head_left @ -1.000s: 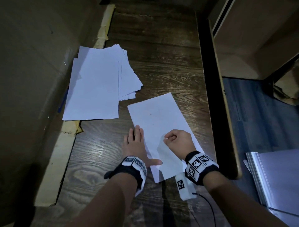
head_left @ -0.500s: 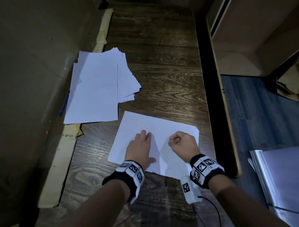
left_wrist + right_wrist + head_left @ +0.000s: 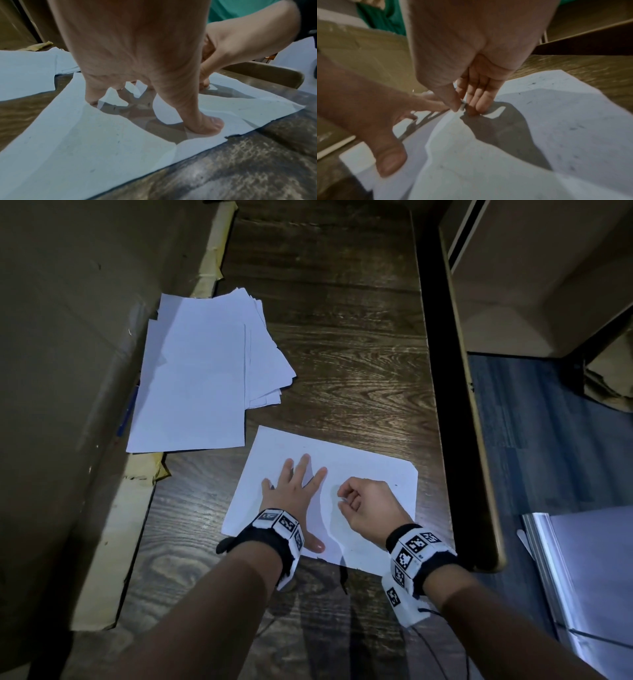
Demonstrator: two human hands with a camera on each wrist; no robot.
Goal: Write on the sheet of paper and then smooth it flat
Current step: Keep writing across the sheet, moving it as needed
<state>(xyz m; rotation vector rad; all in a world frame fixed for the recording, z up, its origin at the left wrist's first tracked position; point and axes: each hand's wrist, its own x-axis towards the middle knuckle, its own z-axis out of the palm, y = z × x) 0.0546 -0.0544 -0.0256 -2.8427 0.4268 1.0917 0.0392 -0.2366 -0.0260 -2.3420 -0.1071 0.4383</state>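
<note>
Lying crosswise on the dark wood-grain counter (image 3: 342, 344): one white sheet of paper (image 3: 373, 470), near the person, its far right corner clipped or folded and its near edge slightly ragged.

Left hand (image 3: 294, 498): flat on the sheet's left half, fingers (image 3: 303, 465) spread and straight, thumb reaching toward the near edge. The left wrist view shows the fingertips and thumb pressed to the paper with the palm arched above it.

Right hand (image 3: 368, 503): over the sheet's right half, fingers curled inward, thumb drawn against the fingertips. The right wrist view shows a small pale object (image 3: 462, 106) pinched between thumb and fingertips, just at the paper; too small and blurred to identify.

Sheet surface: faint dark specks and a soft crease line, seen in both wrist views; no legible writing can be made out.

Stack of white paper (image 3: 202, 378): loosely fanned, on the counter's left side, beyond the sheet and apart from it.

Cardboard panel (image 3: 68, 337): standing along the counter's left edge, a strip of tan tape (image 3: 212, 244) at its base.

Wristbands (image 3: 416, 549): black with square printed markers, one on each wrist.
</note>
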